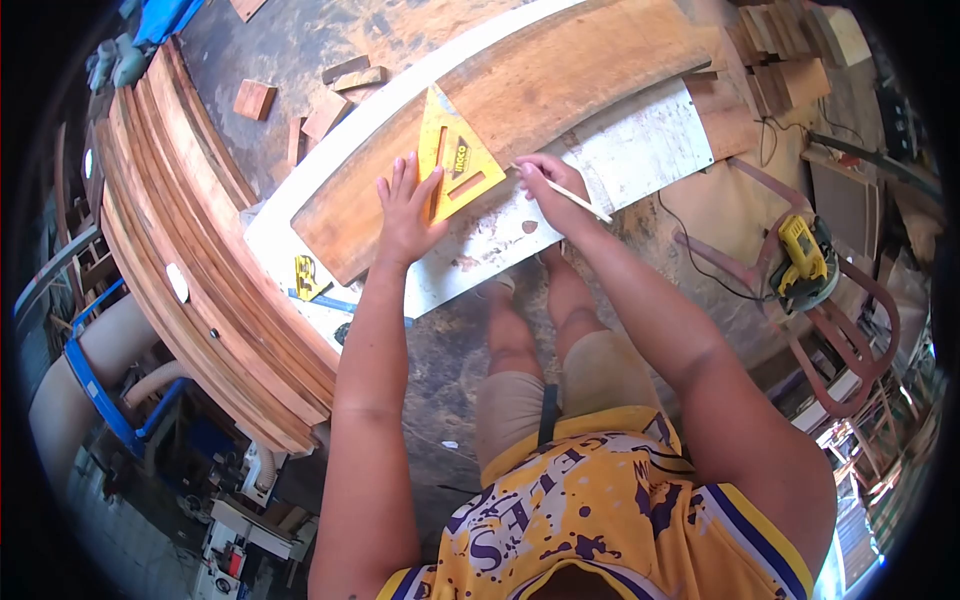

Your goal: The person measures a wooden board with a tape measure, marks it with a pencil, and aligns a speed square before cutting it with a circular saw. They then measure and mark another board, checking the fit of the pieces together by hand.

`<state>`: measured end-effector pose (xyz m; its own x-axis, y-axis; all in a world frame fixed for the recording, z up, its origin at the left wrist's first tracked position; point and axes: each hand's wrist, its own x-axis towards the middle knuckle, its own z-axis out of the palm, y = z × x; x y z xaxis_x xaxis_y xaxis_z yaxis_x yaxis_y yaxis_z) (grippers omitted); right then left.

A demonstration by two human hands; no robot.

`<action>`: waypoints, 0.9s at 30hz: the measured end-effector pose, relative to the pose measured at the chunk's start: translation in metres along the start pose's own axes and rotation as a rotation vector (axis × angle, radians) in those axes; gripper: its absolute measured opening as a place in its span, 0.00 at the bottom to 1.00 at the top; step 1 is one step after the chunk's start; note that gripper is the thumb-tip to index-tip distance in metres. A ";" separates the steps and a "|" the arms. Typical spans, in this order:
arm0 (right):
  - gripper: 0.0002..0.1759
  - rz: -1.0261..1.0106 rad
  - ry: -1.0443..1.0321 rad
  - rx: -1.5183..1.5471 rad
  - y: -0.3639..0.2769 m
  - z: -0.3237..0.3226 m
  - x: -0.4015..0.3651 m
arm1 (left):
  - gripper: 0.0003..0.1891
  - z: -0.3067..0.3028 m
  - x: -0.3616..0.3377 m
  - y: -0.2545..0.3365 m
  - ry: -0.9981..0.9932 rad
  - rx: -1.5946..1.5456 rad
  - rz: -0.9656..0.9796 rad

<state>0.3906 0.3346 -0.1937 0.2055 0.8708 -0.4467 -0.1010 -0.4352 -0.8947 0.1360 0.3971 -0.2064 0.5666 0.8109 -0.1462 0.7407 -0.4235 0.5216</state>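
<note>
A long curved wooden board (570, 75) lies on a white panel (650, 140). On the board rests a yellow triangular square (455, 160), its lower corner reaching past the board's near edge. My left hand (408, 210) lies spread at the square's left side, fingers apart, the fingertips over the board and the square's edge. Just right of the square, my right hand (550, 187) is closed around a pencil (580, 202). The pencil's tip points left, close to the square's right corner and the board's near edge.
Long curved wooden strips (200, 250) are stacked at the left. A yellow tape measure (308, 278) sits on the panel's left end. Wood offcuts (255, 99) lie beyond the panel. At the right are a yellow power tool (803, 255) with a cord and curved wooden pieces (860, 345).
</note>
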 end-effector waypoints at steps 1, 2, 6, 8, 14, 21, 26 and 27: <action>0.17 -0.002 -0.005 0.000 -0.001 0.001 0.007 | 0.41 0.000 -0.001 0.000 0.003 0.003 -0.004; 0.16 -0.041 -0.032 -0.049 -0.002 0.003 0.014 | 0.41 -0.001 0.000 0.000 -0.010 0.011 -0.008; 0.13 -0.100 -0.069 -0.181 -0.006 0.005 0.017 | 0.41 0.000 0.000 0.000 -0.008 0.014 0.000; 0.12 -0.115 -0.085 -0.257 -0.008 0.005 0.017 | 0.41 0.001 0.000 0.000 -0.012 0.027 0.000; 0.11 -0.204 -0.045 -0.374 -0.012 0.019 0.036 | 0.43 0.002 -0.001 0.000 -0.043 0.111 0.028; 0.10 -0.247 -0.068 -0.357 -0.024 0.027 0.062 | 0.44 0.000 -0.003 0.004 -0.049 0.124 0.028; 0.09 -0.193 -0.059 -0.410 -0.010 0.010 0.019 | 0.44 -0.002 -0.001 0.007 -0.043 0.198 0.031; 0.09 -0.195 -0.061 -0.413 -0.011 0.012 0.027 | 0.44 -0.003 -0.001 0.009 -0.040 0.196 0.029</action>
<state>0.3852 0.3655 -0.1953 0.1231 0.9520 -0.2802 0.3324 -0.3056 -0.8923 0.1405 0.3934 -0.1992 0.5995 0.7823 -0.1691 0.7780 -0.5199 0.3528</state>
